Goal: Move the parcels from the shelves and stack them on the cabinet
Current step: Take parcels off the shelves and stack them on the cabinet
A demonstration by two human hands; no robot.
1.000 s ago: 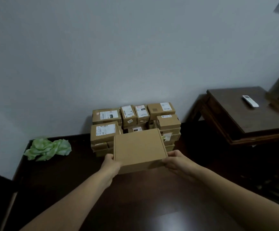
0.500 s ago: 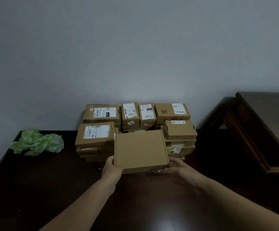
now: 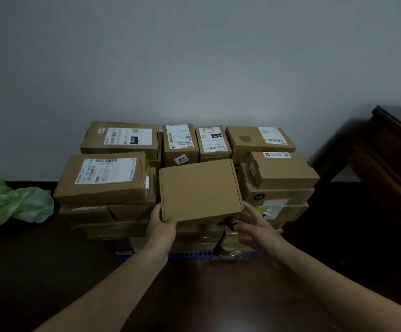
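Head view, plain parcel (image 3: 199,188) level at the front middle of the parcel stack (image 3: 103,180), left grip (image 3: 161,222) curled round its near left corner, right grip (image 3: 253,225) loosely spread just beside its near right corner, stack on the dark surface (image 3: 51,271) against the wall, green bag (image 3: 15,204) at left.

Left hand (image 3: 162,226) gripping plain parcel (image 3: 199,188), right hand (image 3: 254,224) at its corner

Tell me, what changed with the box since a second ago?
The plain box went forward onto the parcel pile. The right hand opened at its corner; the left hand still grips it. The pile and the green bag stayed put.
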